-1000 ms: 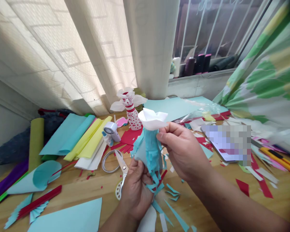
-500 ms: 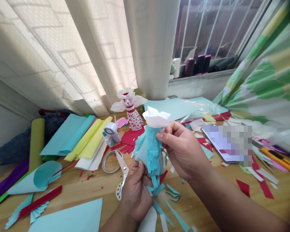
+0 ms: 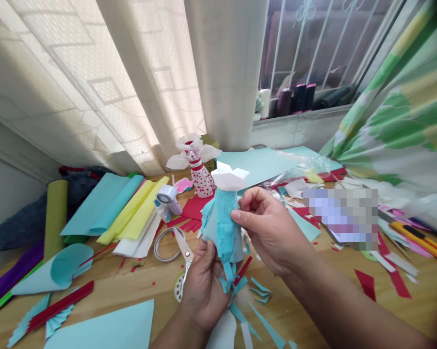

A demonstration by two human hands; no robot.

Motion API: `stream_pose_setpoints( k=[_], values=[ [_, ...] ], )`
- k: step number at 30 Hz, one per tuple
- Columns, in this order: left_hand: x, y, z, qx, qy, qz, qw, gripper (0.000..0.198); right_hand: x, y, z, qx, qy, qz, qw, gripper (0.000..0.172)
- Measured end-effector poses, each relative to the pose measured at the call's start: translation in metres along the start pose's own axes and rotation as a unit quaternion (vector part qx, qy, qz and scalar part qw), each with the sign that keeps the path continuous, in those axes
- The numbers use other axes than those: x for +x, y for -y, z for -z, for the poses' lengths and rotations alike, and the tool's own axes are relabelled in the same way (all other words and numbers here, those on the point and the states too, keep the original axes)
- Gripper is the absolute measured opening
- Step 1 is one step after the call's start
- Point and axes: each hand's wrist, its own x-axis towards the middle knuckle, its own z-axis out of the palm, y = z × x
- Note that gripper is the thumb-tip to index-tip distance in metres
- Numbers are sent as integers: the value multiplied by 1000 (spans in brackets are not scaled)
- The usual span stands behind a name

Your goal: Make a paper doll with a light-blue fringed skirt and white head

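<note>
A light blue paper cone figure [image 3: 211, 220] stands upright above the table, dressed in ruffled turquoise crepe paper [image 3: 226, 218] with a folded white paper piece [image 3: 230, 177] on top. Its lower end is gripped by my left hand [image 3: 205, 286], the thumb in front and the other fingers behind and under it. Loose crepe ends hang at the bottom. My right hand [image 3: 265, 223] is at the figure's right edge, its thumb pressed on the crepe just below the white top, index finger curled behind. Silver scissors [image 3: 185, 249] lie on the table beside my left hand.
Turquoise paper strips [image 3: 265, 320] are scattered below the figure. A roll of tape [image 3: 160, 245], a glue bottle [image 3: 162, 211] and rolled papers [image 3: 138, 208] lie leftward. Behind stands a red-and-white paper figure [image 3: 202, 182]. A phone [image 3: 334, 213] and yellow cutter [image 3: 422, 240] lie right.
The figure has shifted slightly left and turned a little. My right thumb has slid a little lower along its right edge, and the index finger has lifted slightly from the crepe.
</note>
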Motion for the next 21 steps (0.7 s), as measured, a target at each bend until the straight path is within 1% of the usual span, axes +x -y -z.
stream_pose_setpoints(
  k=[3,5,9,13,14,16,17,18,19,21],
  values=[
    [0,0,0,0,-10,17,1000,24,-2,-3,3,-2,3,-11,1000,31],
    [0,-1,-1,6,-11,25,1000,23,-5,-5,6,-26,9,-15,1000,29],
    [-1,-3,-1,8,-22,29,999,23,-13,-12,12,-128,25,-8,991,24],
    [1,-5,3,3,-21,41,999,28,-22,-17,18,-235,48,-4,971,21],
    [1,-6,4,3,-21,48,999,28,-25,-17,21,-261,65,-11,963,21],
    [2,-9,6,0,-37,64,997,29,-29,-12,33,-323,116,-25,939,19],
    [2,-10,6,-2,-51,70,996,30,-30,-9,42,-365,150,-29,919,17],
    [2,-12,6,-4,-66,76,995,31,-31,-5,52,-407,170,-23,897,14],
    [2,-14,7,-2,-76,73,994,32,-32,-1,65,-441,164,-8,882,10],
    [3,-16,8,9,-95,63,993,31,-33,5,92,-502,103,37,858,7]
  ],
)
